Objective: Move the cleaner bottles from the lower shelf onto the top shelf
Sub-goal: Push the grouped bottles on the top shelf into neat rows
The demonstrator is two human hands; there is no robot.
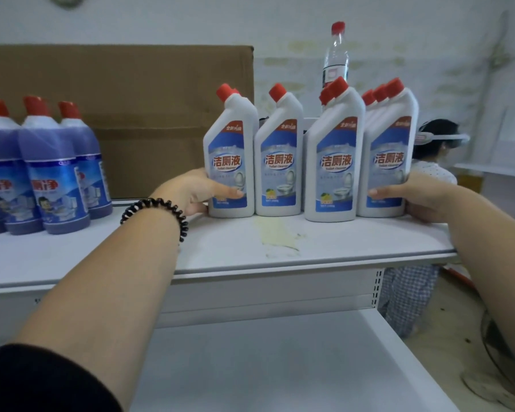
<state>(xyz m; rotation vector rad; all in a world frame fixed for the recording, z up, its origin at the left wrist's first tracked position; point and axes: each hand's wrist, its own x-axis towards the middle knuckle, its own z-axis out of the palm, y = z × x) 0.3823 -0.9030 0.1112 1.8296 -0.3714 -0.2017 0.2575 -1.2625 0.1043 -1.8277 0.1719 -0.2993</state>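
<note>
Several white cleaner bottles with red caps and blue labels stand in rows on the top shelf (309,248). My left hand (197,190) wraps around the base of the leftmost white bottle (231,150), thumb across its label. My right hand (414,194) grips the base of the rightmost white bottle (390,150). Two more front bottles (278,156) (335,156) stand between them, others behind. The lower shelf (280,367) shows only bare white surface.
Three purple cleaner bottles (54,171) stand at the shelf's left. A cardboard box (116,93) sits behind. A clear water bottle (336,58) rises behind the white ones. A yellowish stain (280,236) marks the shelf. A person (428,162) crouches beyond the shelf's right end.
</note>
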